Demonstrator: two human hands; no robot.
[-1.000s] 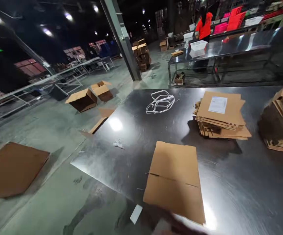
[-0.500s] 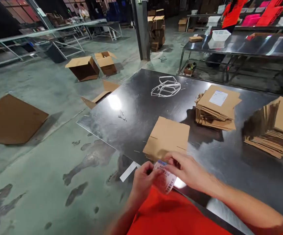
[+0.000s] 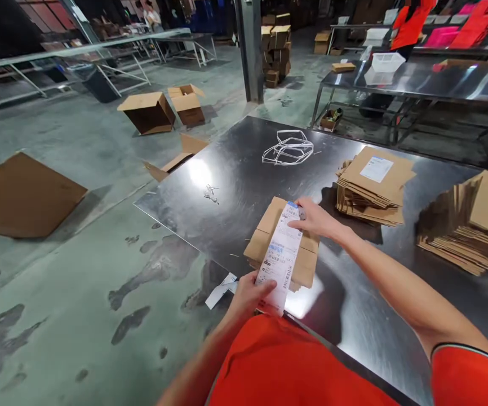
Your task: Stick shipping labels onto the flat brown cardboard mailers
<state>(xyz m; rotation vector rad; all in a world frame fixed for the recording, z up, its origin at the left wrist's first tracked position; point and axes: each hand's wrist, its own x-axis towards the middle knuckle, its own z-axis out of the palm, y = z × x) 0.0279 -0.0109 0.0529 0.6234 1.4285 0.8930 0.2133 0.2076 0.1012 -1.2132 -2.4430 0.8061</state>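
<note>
A long strip of printed shipping labels (image 3: 281, 254) is stretched between my two hands, over a small stack of flat cardboard (image 3: 269, 217) at the near edge of the metal table. My left hand (image 3: 254, 293) pinches its lower end, thumb on top. At the upper end, my right hand (image 3: 314, 219) grips the strip between thumb and fingers, above the cardboard. A narrow white paper strip (image 3: 218, 293) hangs by the table edge, left of my left hand.
Two piles of flattened cartons, a middle pile (image 3: 373, 192) and a right pile (image 3: 476, 225), each carry a white label. White strapping (image 3: 288, 149) lies coiled at the back of the table (image 3: 235, 186). Open cartons (image 3: 146, 113) stand on the floor to the left. A person in red (image 3: 407, 31) is behind.
The label strip, bunched between my close hands before, is now drawn out lengthwise. My right hand has moved up and away over the cardboard; my left stays near the table edge.
</note>
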